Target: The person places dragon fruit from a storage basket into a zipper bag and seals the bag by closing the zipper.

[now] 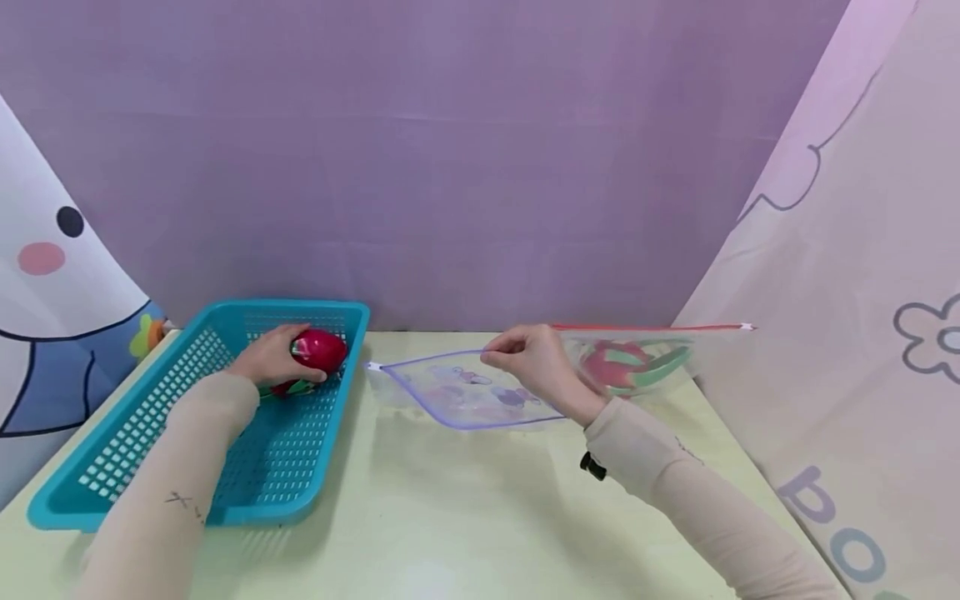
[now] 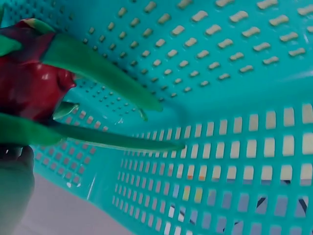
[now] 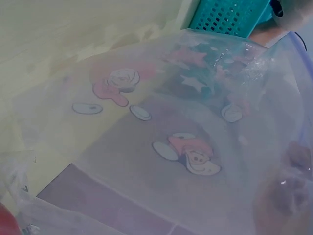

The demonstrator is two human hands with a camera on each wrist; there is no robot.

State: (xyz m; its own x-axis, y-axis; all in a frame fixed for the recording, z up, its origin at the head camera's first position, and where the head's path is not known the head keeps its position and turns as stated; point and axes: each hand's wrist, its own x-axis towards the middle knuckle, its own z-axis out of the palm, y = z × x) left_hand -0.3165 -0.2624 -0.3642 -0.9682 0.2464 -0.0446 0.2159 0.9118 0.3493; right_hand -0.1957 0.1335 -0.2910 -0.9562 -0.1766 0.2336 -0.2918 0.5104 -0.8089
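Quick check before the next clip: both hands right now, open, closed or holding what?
Left hand: closed, holding a red fruit.
Right hand: closed, pinching the purple-edged bag.

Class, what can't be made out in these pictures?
Head view: details of the red-and-green object, blurred by its red-zipped clear plastic bag.
Head view: part of the turquoise plastic basket, hidden by the left arm.
Left wrist view: part of the glossy red fruit, past the left edge.
Right wrist view: the right hand, blurred behind the purple-edged plastic bag.

Basket: plastic, smooth, slightly glossy | dragon fruit: very glossy | purple-edged zipper bag: thin plastic | backdrop: matt cloth, I believe
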